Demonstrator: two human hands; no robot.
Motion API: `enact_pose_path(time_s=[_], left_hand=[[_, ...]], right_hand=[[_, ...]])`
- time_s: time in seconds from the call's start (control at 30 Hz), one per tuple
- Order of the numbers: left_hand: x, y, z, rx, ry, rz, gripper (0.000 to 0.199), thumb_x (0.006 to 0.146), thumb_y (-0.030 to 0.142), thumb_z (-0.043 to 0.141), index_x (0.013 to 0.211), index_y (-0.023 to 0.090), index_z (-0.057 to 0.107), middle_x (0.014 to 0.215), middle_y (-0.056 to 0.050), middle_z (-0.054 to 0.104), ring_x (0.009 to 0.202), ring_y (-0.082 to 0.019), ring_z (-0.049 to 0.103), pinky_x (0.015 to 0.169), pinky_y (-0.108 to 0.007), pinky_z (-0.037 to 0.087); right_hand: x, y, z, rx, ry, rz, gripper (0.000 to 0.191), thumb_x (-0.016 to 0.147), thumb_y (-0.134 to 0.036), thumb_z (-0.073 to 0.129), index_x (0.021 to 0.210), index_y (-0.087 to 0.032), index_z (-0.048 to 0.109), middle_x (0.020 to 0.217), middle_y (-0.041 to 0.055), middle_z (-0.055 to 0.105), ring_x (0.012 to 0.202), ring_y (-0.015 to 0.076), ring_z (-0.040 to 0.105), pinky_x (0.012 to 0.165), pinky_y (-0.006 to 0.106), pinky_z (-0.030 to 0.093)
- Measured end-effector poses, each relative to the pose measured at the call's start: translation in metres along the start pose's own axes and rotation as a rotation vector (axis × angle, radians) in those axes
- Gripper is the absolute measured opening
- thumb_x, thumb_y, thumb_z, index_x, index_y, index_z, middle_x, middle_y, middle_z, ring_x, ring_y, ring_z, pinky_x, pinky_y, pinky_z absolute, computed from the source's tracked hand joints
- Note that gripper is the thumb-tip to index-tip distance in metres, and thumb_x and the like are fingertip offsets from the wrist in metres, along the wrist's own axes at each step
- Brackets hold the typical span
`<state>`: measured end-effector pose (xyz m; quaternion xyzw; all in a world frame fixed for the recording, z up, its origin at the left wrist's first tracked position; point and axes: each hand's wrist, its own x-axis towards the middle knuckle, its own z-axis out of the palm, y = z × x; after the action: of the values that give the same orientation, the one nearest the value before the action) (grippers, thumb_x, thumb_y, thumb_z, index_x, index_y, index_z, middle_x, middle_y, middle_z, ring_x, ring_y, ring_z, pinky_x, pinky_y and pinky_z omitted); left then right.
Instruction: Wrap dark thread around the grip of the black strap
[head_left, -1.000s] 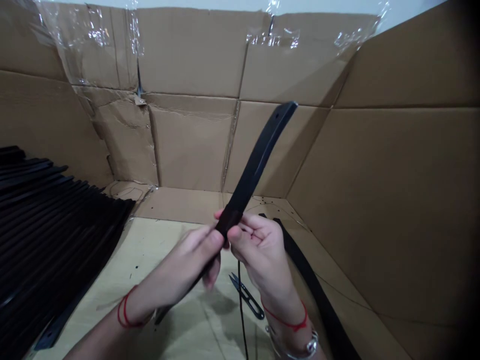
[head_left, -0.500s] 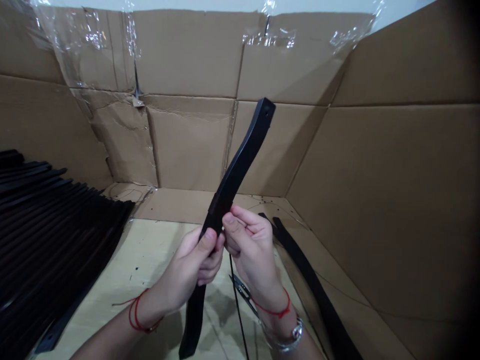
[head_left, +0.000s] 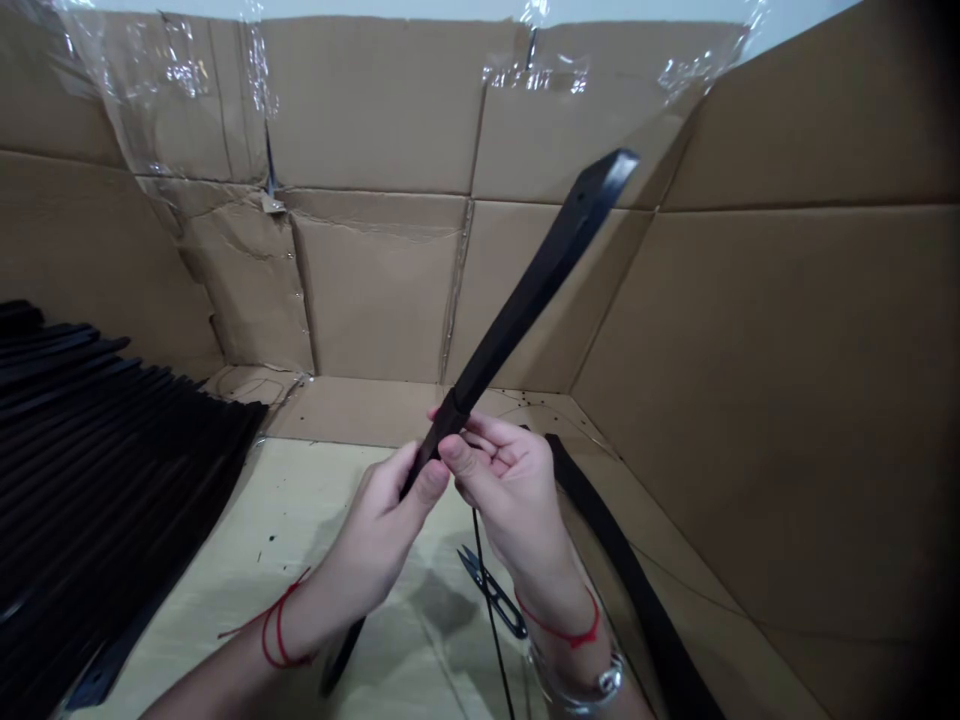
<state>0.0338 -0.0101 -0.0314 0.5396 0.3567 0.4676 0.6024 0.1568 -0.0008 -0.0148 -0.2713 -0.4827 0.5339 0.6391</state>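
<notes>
A long, curved black strip (head_left: 517, 320) slants across the middle, its upper end pointing to the upper right and turned edge-on. My left hand (head_left: 390, 510) is wrapped round its lower middle, thumb on top. Around the strip near my fingers is a dark wrapped band (head_left: 448, 412). My right hand (head_left: 510, 490) pinches at this band with thumb and fingers, and a thin black cord (head_left: 491, 610) hangs down below it. Beneath the right hand, small black thread snips (head_left: 495, 595) lie on the pale surface.
Many black strips (head_left: 112, 480) are piled at the left. More black strips (head_left: 622, 550) lie to the right of my right hand. Cardboard walls (head_left: 375, 280) with clear tape rise behind and at the sides of the pale work surface (head_left: 315, 500).
The strip has rolled onto its edge and tilted, its upper end moving up and to the right. More of the snips now shows. Both hands have kept their hold.
</notes>
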Motion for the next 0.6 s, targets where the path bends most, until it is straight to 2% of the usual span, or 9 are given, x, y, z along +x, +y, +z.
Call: enact_pose_path(time_s=[0.07, 0.17, 0.27, 0.37, 0.4, 0.47, 0.53, 0.6], left_hand=[[-0.001, 0.005, -0.003, -0.069, -0.116, -0.088, 0.046, 0.082, 0.062, 0.053, 0.073, 0.017, 0.045, 0.052, 0.01, 0.031, 0.039, -0.001, 0.02, 0.034, -0.012, 0.016], [-0.002, 0.013, -0.01, -0.317, -0.33, -0.259, 0.047, 0.086, 0.063, 0.044, 0.069, 0.019, 0.038, 0.048, 0.011, 0.024, 0.035, -0.001, 0.012, 0.03, -0.012, 0.014], [0.0, 0.015, -0.019, -0.528, -0.561, -0.379, 0.047, 0.087, 0.063, 0.041, 0.069, 0.019, 0.039, 0.047, 0.012, 0.023, 0.033, -0.001, 0.009, 0.028, -0.011, 0.012], [0.004, 0.014, -0.027, -0.569, -0.725, -0.436, 0.051, 0.086, 0.067, 0.036, 0.069, 0.019, 0.04, 0.046, 0.011, 0.025, 0.031, -0.001, 0.012, 0.027, -0.011, 0.015], [0.005, 0.013, -0.028, -0.523, -0.726, -0.447, 0.054, 0.085, 0.07, 0.033, 0.07, 0.019, 0.042, 0.046, 0.01, 0.028, 0.031, -0.001, 0.017, 0.028, -0.012, 0.02], [0.005, 0.013, -0.028, -0.329, -0.582, -0.378, 0.057, 0.087, 0.068, 0.03, 0.075, 0.017, 0.05, 0.05, 0.006, 0.04, 0.035, -0.004, 0.035, 0.036, -0.015, 0.036], [0.005, 0.013, -0.025, -0.1, -0.354, -0.179, 0.053, 0.091, 0.06, 0.033, 0.078, 0.014, 0.055, 0.059, 0.0, 0.053, 0.052, -0.007, 0.052, 0.055, -0.017, 0.047], [0.004, 0.011, -0.021, -0.016, -0.228, -0.018, 0.049, 0.092, 0.055, 0.037, 0.074, 0.013, 0.055, 0.064, -0.002, 0.055, 0.061, -0.006, 0.053, 0.063, -0.015, 0.045]], right_hand=[[-0.002, 0.0, 0.003, 0.017, -0.018, 0.014, 0.029, 0.072, -0.03, 0.08, 0.095, -0.013, 0.074, 0.052, -0.0063, 0.039, 0.042, 0.0027, 0.02, 0.035, 0.017, 0.015], [-0.002, 0.0, 0.005, 0.083, -0.075, 0.028, 0.014, 0.079, -0.028, 0.074, 0.081, -0.014, 0.072, 0.049, -0.008, 0.03, 0.04, 0.002, 0.016, 0.035, 0.017, 0.011], [-0.003, 0.0, 0.006, 0.127, -0.093, -0.016, 0.015, 0.082, -0.026, 0.071, 0.072, -0.016, 0.068, 0.049, -0.0082, 0.029, 0.039, 0.0016, 0.015, 0.034, 0.016, 0.012], [-0.005, -0.002, 0.006, 0.054, -0.075, -0.076, 0.015, 0.082, -0.025, 0.071, 0.072, -0.015, 0.068, 0.046, -0.0081, 0.031, 0.037, 0.0017, 0.019, 0.034, 0.015, 0.017], [-0.006, -0.003, 0.007, 0.001, -0.052, -0.099, 0.016, 0.082, -0.025, 0.071, 0.07, -0.015, 0.068, 0.045, -0.0076, 0.033, 0.036, 0.002, 0.024, 0.033, 0.015, 0.02], [-0.008, -0.005, 0.01, -0.106, -0.008, -0.125, 0.02, 0.083, -0.026, 0.069, 0.067, -0.014, 0.065, 0.044, -0.0055, 0.042, 0.034, 0.0042, 0.036, 0.033, 0.016, 0.028], [-0.011, -0.007, 0.013, -0.177, 0.008, -0.104, 0.019, 0.085, -0.028, 0.066, 0.072, -0.014, 0.065, 0.046, -0.0027, 0.052, 0.035, 0.0085, 0.047, 0.034, 0.018, 0.036], [-0.013, -0.007, 0.016, -0.219, -0.001, -0.072, 0.018, 0.088, -0.029, 0.062, 0.079, -0.013, 0.066, 0.049, -0.001, 0.057, 0.036, 0.012, 0.054, 0.035, 0.021, 0.042]])
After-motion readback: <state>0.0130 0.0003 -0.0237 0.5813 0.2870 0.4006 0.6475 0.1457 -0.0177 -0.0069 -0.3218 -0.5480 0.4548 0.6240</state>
